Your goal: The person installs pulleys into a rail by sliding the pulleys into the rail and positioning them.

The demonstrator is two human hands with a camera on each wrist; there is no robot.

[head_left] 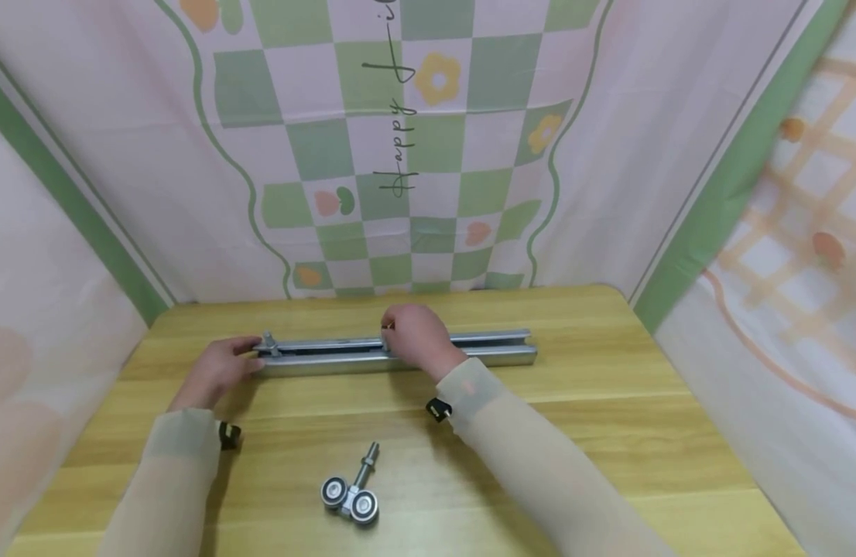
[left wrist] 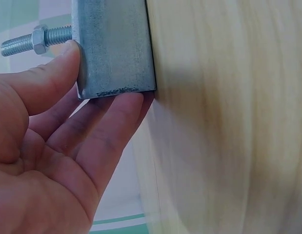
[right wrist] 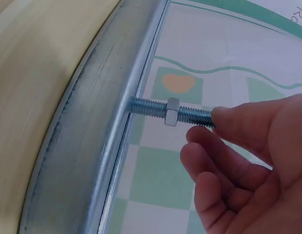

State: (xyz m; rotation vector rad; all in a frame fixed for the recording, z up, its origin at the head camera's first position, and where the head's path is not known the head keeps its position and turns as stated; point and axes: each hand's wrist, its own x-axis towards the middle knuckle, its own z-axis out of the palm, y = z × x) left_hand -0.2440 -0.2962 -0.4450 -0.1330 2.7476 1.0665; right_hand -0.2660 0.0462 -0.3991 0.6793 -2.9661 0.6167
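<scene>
A long metal rail (head_left: 330,366) with a slot along its top lies across the wooden table. My left hand (head_left: 222,371) holds its left end, thumb at the slot edge and fingertips against the end face. Near that end a threaded bolt with a nut (left wrist: 39,40) sticks up from the slot. Farther along, my right hand (head_left: 421,336) pinches the tip of a second threaded bolt (right wrist: 150,108) between thumb and fingers. This bolt carries a nut (right wrist: 172,112) midway and stands out of the slot; its lower end is hidden inside the rail.
Nearer to me, a roller trolley (head_left: 364,507) with black-rimmed wheels and a threaded bolt lies on the wooden table (head_left: 282,433). Behind the table's far edge hangs a green-and-white checkered cloth (head_left: 435,139). More printed cloth hangs at both sides.
</scene>
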